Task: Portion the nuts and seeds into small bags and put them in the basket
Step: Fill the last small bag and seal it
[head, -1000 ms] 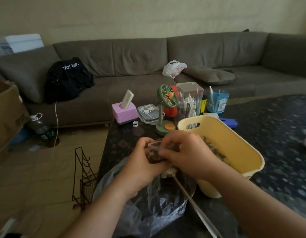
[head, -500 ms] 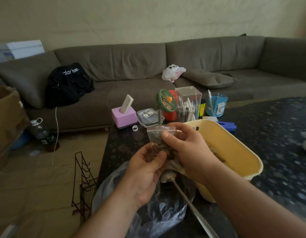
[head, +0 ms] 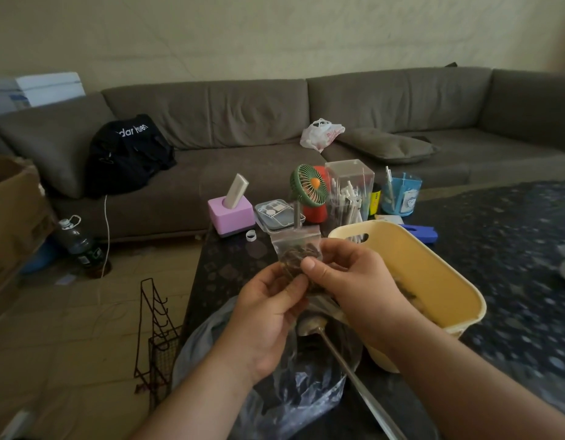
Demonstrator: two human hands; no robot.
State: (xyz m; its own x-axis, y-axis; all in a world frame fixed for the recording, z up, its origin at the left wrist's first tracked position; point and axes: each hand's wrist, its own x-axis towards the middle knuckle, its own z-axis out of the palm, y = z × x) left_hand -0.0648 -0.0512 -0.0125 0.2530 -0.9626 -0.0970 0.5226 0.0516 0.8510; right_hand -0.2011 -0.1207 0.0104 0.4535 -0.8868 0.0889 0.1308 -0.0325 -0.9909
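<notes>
a small clear bag (head: 295, 249) of dark seeds stands upright above a large clear plastic bag (head: 275, 392), just left of the yellow basket (head: 433, 281).

small bag (head: 296, 249) above big bag (head: 275, 398) | basket (head: 433, 281) right | fan (head: 308, 185) behind

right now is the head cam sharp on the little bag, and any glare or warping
Head view: dim, flat light; the small bag and both hands, left hand and right hand, fairly sharp; table at right smeared by blur; sofa bowed by wide-angle; no strong glare.
</notes>
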